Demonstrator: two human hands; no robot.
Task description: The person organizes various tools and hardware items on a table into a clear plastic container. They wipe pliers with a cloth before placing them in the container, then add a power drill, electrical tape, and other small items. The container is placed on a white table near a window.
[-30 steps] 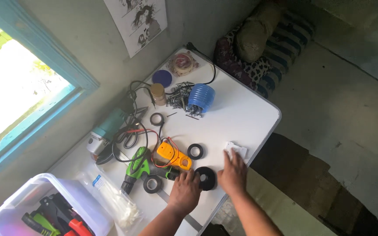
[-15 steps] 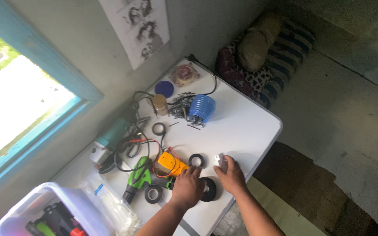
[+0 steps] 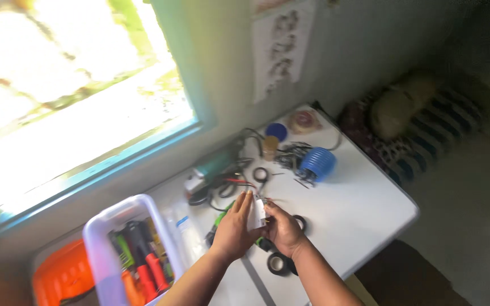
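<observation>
Both hands meet at the centre of the frame, the left hand [image 3: 231, 229] and right hand [image 3: 282, 229] pinching a small white part [image 3: 258, 214] between them above the table [image 3: 364, 209], where a loose grip could drop it among the black tape rolls [image 3: 277, 263] below.

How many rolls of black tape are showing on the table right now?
3: one roll beside the cables, one just right of the right hand, one near the table's front edge. The hands may hide others.
</observation>
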